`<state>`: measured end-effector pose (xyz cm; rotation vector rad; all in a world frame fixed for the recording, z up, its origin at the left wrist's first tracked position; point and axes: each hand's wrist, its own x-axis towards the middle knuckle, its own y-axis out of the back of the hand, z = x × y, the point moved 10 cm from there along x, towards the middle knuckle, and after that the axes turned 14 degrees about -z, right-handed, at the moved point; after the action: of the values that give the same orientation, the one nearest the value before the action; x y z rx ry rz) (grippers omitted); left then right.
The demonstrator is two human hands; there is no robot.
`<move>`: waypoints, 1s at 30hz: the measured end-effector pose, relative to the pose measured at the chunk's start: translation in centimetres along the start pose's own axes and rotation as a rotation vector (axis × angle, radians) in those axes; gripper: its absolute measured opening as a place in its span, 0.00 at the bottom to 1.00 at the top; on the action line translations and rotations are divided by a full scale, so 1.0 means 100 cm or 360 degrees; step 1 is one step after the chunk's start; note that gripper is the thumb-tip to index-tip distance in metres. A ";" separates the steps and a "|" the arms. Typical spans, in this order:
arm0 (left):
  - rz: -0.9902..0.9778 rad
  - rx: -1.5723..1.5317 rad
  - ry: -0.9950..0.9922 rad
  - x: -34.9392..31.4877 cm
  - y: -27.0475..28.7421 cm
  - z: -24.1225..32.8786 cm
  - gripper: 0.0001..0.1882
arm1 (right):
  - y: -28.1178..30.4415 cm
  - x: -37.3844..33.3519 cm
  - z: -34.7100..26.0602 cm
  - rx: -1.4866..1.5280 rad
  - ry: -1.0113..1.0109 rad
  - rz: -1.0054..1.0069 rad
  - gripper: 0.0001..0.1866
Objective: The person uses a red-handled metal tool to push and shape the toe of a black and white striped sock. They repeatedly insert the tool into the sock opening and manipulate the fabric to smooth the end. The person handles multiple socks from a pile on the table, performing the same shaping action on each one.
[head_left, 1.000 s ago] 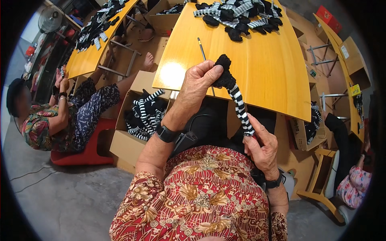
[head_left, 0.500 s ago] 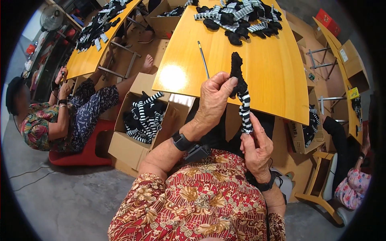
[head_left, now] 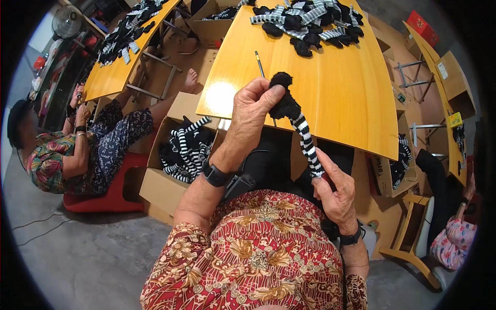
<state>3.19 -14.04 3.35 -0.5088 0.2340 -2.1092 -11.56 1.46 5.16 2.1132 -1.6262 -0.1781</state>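
Note:
Between my two hands stretches a knitted piece point(head_left: 307, 142), a black fuzzy end with a narrow black-and-white striped tube. My left hand point(head_left: 253, 106) is closed on the black end, thumb on top, above the near edge of the yellow table point(head_left: 341, 98). At the lower end of the striped tube, my right hand point(head_left: 336, 194) pinches it between thumb and fingers. A thin dark rod with a yellow tip point(head_left: 259, 63) lies on the table behind my left hand, partly covered by it.
Many striped and black pieces point(head_left: 310, 26) lie heaped at the table's far end. On my left stands an open cardboard box point(head_left: 170, 199) of striped pieces; another box point(head_left: 385, 178) is at right. One person point(head_left: 57, 155) sits at left, another point(head_left: 454, 237) at right.
My left hand has moved left and slightly up with the black end, which now looks wider and rounder. The striped tube slants more; my right hand has shifted slightly right and down.

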 end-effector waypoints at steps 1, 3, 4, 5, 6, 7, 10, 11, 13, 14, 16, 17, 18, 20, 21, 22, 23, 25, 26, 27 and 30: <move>0.0080 -0.0123 -0.0053 0.000 0.002 -0.004 0.05 | -0.002 -0.001 0.002 0.0082 -0.0043 0.0000 0.26; 0.0209 -0.0260 -0.0136 0.001 0.001 -0.008 0.04 | -0.009 -0.005 0.003 0.0244 -0.0134 0.0001 0.26; 0.0259 -0.0275 -0.0166 0.001 -0.004 -0.007 0.04 | -0.011 -0.007 0.006 0.0276 -0.0142 0.0055 0.26; 0.0308 -0.0290 -0.0196 0.000 -0.007 -0.006 0.05 | -0.014 -0.008 0.009 0.0324 -0.0153 0.0096 0.25; 0.0292 -0.0271 -0.0204 0.000 -0.013 -0.007 0.04 | -0.016 -0.009 0.012 0.0371 -0.0162 0.0143 0.25; 0.0286 -0.0291 -0.0219 0.000 -0.018 -0.008 0.04 | -0.016 -0.010 0.013 0.0417 -0.0171 0.0190 0.25; 0.0285 -0.0295 -0.0246 0.002 -0.026 -0.010 0.05 | -0.016 -0.007 0.015 0.0569 -0.0170 0.0306 0.25; 0.0282 -0.0296 -0.0252 0.002 -0.028 -0.010 0.05 | -0.017 -0.007 0.018 0.0644 -0.0174 0.0345 0.25; 0.0270 -0.0304 -0.0260 0.002 -0.035 -0.011 0.05 | -0.017 -0.008 0.027 0.0720 -0.0184 0.0407 0.25; 0.0231 -0.0274 -0.0252 0.002 -0.039 -0.013 0.05 | -0.017 -0.008 0.030 0.0759 -0.0188 0.0436 0.25; 0.0164 -0.0210 -0.0209 0.006 -0.039 -0.011 0.05 | -0.011 -0.005 0.029 0.0583 -0.0235 0.0368 0.25; 0.0133 -0.0178 -0.0188 0.008 -0.038 -0.009 0.05 | -0.007 -0.004 0.029 0.0495 -0.0258 0.0331 0.25; 0.0089 -0.0157 -0.0126 0.010 -0.037 -0.011 0.04 | -0.004 -0.005 0.030 0.0480 -0.0271 0.0314 0.25; 0.0004 -0.0116 -0.0002 0.015 -0.032 -0.014 0.05 | 0.001 -0.005 0.028 0.0401 -0.0216 0.0255 0.25; -0.0034 -0.0092 0.0061 0.014 -0.029 -0.015 0.05 | 0.001 -0.006 0.027 0.0367 -0.0187 0.0221 0.25; -0.0007 -0.0118 0.0084 0.013 -0.026 -0.010 0.08 | 0.002 -0.006 0.027 0.0309 -0.0190 0.0193 0.26; 0.0020 -0.0099 0.0090 0.011 -0.021 -0.007 0.08 | 0.001 -0.006 0.026 0.0315 -0.0191 0.0174 0.26; 0.0067 -0.0067 0.0092 0.012 -0.013 -0.003 0.10 | 0.000 -0.004 0.024 0.0313 -0.0191 0.0139 0.26; 0.0071 -0.0029 0.0081 0.011 -0.009 -0.004 0.11 | 0.000 -0.003 0.023 0.0308 -0.0178 0.0128 0.25; 0.0063 -0.0060 0.0079 0.012 -0.008 -0.006 0.11 | -0.001 -0.003 0.022 0.0302 -0.0164 0.0115 0.25; 0.0056 -0.0127 0.0089 0.011 -0.006 -0.010 0.11 | -0.002 0.000 0.019 0.0240 -0.0145 0.0034 0.25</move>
<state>1.72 -14.68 2.92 -0.4897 0.3579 -2.0879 -12.12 0.97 3.38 2.2275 -1.7642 -0.1509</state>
